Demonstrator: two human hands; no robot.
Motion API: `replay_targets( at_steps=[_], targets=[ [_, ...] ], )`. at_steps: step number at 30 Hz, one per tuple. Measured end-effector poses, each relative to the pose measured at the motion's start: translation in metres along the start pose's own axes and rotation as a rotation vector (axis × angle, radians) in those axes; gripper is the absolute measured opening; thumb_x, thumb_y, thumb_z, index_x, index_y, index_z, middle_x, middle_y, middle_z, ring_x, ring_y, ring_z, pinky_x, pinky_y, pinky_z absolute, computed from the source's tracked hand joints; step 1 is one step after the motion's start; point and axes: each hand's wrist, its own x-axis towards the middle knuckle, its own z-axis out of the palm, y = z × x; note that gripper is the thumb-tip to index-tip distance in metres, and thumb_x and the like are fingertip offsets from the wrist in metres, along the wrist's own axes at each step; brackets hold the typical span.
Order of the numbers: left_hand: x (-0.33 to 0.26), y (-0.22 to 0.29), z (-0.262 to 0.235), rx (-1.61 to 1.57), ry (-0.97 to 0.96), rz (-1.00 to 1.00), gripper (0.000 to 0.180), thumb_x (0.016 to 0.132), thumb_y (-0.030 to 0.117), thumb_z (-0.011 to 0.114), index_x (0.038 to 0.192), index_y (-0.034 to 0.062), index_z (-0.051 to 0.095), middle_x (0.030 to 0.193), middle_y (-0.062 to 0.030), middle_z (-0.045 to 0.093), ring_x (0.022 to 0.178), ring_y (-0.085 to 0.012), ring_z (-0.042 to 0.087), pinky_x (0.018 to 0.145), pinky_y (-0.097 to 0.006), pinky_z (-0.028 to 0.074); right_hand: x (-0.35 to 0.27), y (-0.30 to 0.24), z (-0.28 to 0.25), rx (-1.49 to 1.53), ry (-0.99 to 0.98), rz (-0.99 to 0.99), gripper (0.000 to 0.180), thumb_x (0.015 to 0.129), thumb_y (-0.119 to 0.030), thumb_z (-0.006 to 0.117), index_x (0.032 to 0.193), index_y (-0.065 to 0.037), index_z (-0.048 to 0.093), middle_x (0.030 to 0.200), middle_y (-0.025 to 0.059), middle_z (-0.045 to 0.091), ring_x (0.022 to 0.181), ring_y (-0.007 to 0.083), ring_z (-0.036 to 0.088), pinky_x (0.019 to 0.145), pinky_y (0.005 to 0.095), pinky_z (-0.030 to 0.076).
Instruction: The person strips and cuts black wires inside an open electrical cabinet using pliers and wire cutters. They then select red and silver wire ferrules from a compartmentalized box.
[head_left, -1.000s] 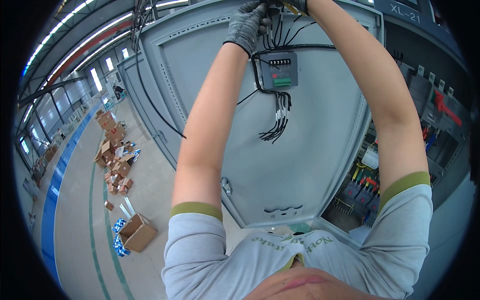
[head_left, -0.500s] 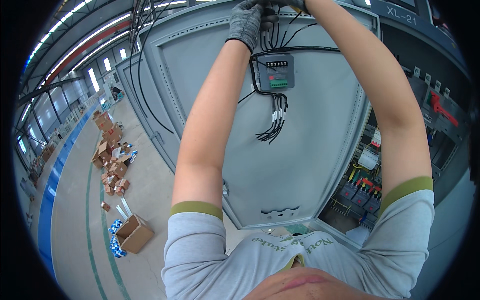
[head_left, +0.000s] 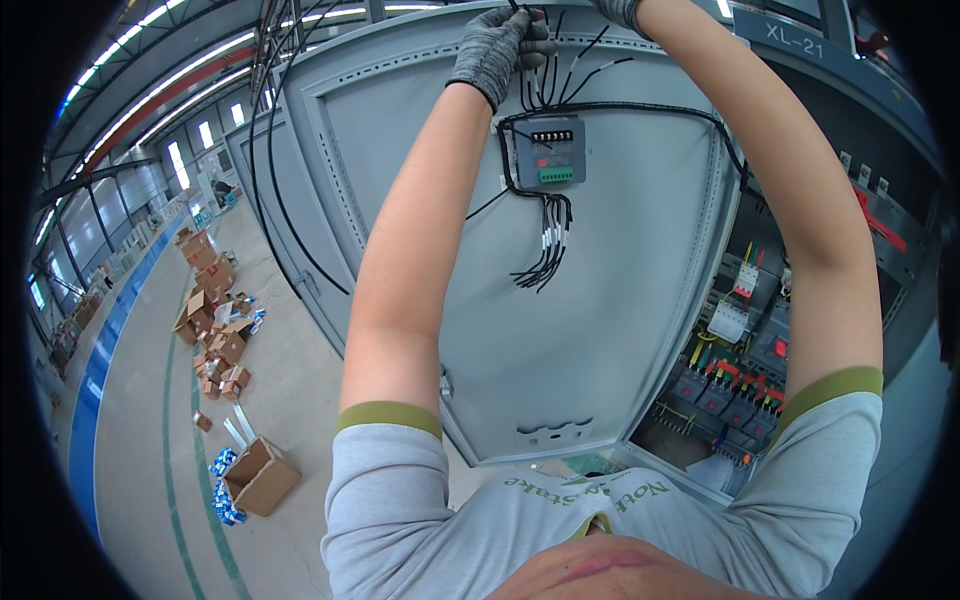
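Both my arms reach up to the top of an open grey cabinet door (head_left: 600, 330). My left hand (head_left: 498, 48), in a grey knit glove, is closed around a bunch of black wires (head_left: 540, 80) that run down to a small grey module with a green terminal strip (head_left: 548, 152) on the door. My right hand (head_left: 620, 10), also gloved, is mostly cut off by the top edge, close to the same wires. Below the module hangs a loose bundle of black wires with white tips (head_left: 545, 255).
The open cabinet interior (head_left: 740, 370) at the right holds rows of breakers and coloured wiring. Black cables (head_left: 275, 190) hang down left of the door. Cardboard boxes (head_left: 215, 335) litter the concrete floor, and one open box (head_left: 260, 478) lies nearer.
Both hands stay at the wires above the module. My right hand has slipped further past the top edge of the picture.
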Motion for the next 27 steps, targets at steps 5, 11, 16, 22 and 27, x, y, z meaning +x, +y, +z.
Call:
replay_targets(
  at_steps=[5,11,16,22,27],
  targets=[
    [-0.002,0.004,-0.004,0.000,-0.043,-0.010,0.017,0.099,0.021,0.053,0.106,0.0083,0.063,0.084,-0.0043,0.068,0.068,-0.0166,0.068,0.051,-0.024,0.053,-0.006,-0.007,-0.017,0.149,-0.070,0.090,0.027,0.090,-0.014,0.052,0.113,-0.012,0.067,0.103,0.0147,0.071,0.094,0.0296,0.070,0.077,0.0420,0.057],
    [0.000,0.007,-0.010,0.027,-0.071,-0.029,0.018,0.099,0.022,0.054,0.107,0.0089,0.063,0.085,-0.0026,0.068,0.070,-0.0151,0.069,0.052,-0.024,0.053,0.000,-0.010,-0.015,-0.099,0.002,-0.056,0.026,0.091,-0.013,0.051,0.110,-0.011,0.069,0.104,0.0134,0.071,0.095,0.0289,0.069,0.080,0.0406,0.057],
    [0.002,0.009,-0.018,0.053,-0.112,-0.032,0.019,0.099,0.023,0.054,0.109,0.0092,0.062,0.086,-0.0013,0.068,0.073,-0.0143,0.070,0.052,-0.022,0.052,0.006,-0.007,-0.012,-0.051,0.044,-0.080,0.024,0.090,-0.014,0.052,0.105,-0.011,0.071,0.101,0.0136,0.071,0.094,0.0287,0.070,0.079,0.0397,0.057],
    [0.017,0.019,-0.024,0.316,-0.137,0.070,0.017,0.098,0.020,0.054,0.101,0.0089,0.067,0.083,0.0003,0.067,0.059,-0.0074,0.061,0.046,-0.020,0.043,-0.002,0.012,-0.010,0.854,-0.164,0.004,0.030,0.092,-0.031,0.055,0.099,-0.005,0.067,0.082,0.0125,0.069,0.077,0.0231,0.069,0.067,0.0396,0.056],
    [0.009,0.032,-0.050,0.685,0.000,0.069,0.018,0.093,0.023,0.063,0.096,0.0064,0.070,0.072,0.0010,0.064,0.057,-0.0076,0.055,0.050,-0.024,0.043,-0.069,-0.035,-0.053,1.595,-0.364,0.039,0.028,0.094,-0.027,0.056,0.097,0.000,0.061,0.067,0.0072,0.059,0.056,0.0159,0.058,0.050,0.0320,0.048]
  ],
)
